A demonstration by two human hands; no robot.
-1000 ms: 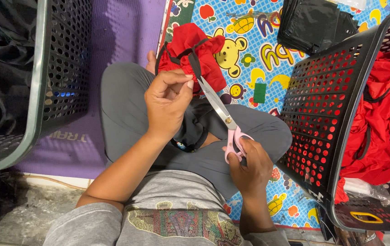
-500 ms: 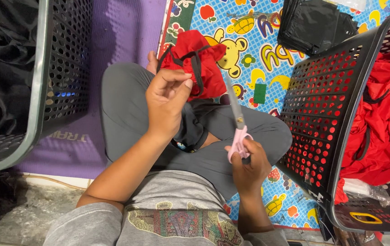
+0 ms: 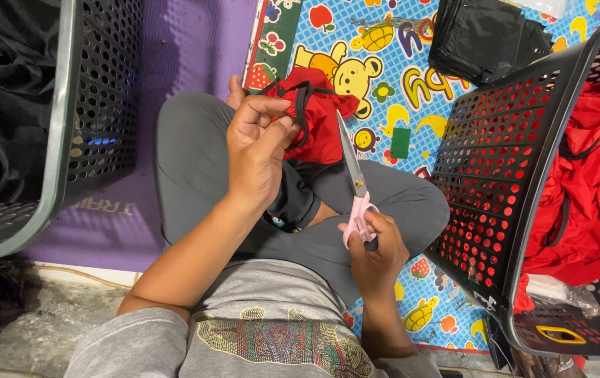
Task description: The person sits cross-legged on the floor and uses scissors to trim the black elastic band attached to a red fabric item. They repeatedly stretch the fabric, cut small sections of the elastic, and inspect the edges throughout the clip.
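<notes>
My left hand (image 3: 258,150) pinches a small red cloth piece with black straps (image 3: 314,115), holding it up over my crossed legs in grey trousers. My right hand (image 3: 373,248) grips pink-handled scissors (image 3: 354,189). Their blades look nearly closed and point up toward the right edge of the red cloth, just beside it. Whether the blade tip touches the cloth is unclear.
A black perforated basket (image 3: 496,175) full of red cloth (image 3: 594,175) stands at my right. Another black basket (image 3: 69,126) holding black cloth stands at my left. A folded black piece (image 3: 485,38) lies on the colourful cartoon mat (image 3: 398,84); a purple mat (image 3: 188,56) lies beside it.
The scissors swung from slanting across the red cloth to nearly upright, to the right of it. My left hand kept its hold and turned the cloth a little.
</notes>
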